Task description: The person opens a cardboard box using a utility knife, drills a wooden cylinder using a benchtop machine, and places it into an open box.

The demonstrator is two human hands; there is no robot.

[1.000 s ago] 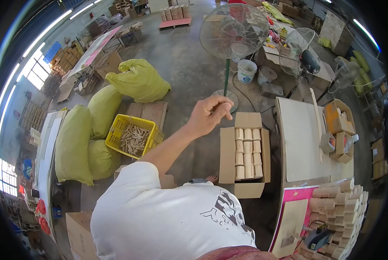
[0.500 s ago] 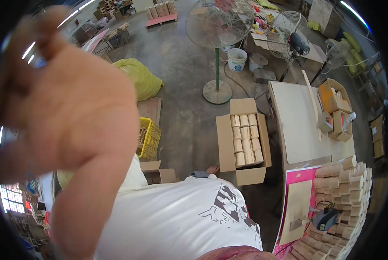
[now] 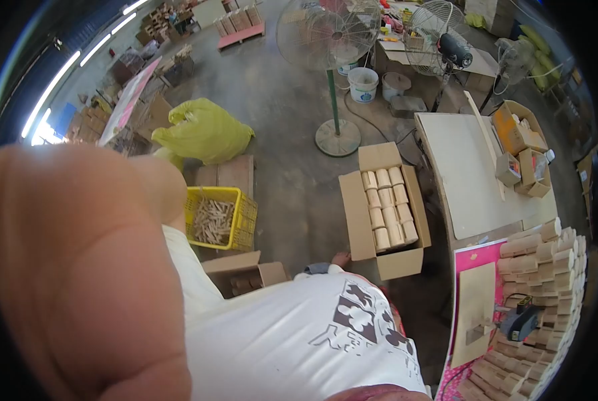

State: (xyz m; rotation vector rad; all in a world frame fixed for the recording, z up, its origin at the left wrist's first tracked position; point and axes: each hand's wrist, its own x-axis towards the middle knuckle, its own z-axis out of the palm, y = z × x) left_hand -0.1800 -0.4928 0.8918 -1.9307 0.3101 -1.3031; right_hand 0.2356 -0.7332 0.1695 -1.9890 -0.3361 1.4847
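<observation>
My bent left arm (image 3: 91, 267) fills the left side of the head view, very close to the camera, with bare skin beyond the white sleeve (image 3: 190, 271). The left hand itself is outside the frame, so its fingers and anything in them are hidden. My right hand does not show either. Beyond the arm stands a yellow crate (image 3: 244, 224) of small wooden pieces (image 3: 213, 220). In front of me, an open carton (image 3: 362, 230) on the floor holds rows of pale wooden pieces (image 3: 396, 230).
At right are a worktable (image 3: 469, 177), small boxes (image 3: 533, 170), stacked wooden pieces (image 3: 546, 267) and a dark tool (image 3: 519, 322). A standing fan (image 3: 337, 137), white bucket (image 3: 363, 85) and cable lie ahead. Green sacks (image 3: 208, 134) stand left; another open carton (image 3: 272, 274) is near my body.
My left hand has gone from in front of me, up past the camera and out of view. The bent arm now covers the left side. The head view has shifted slightly.
</observation>
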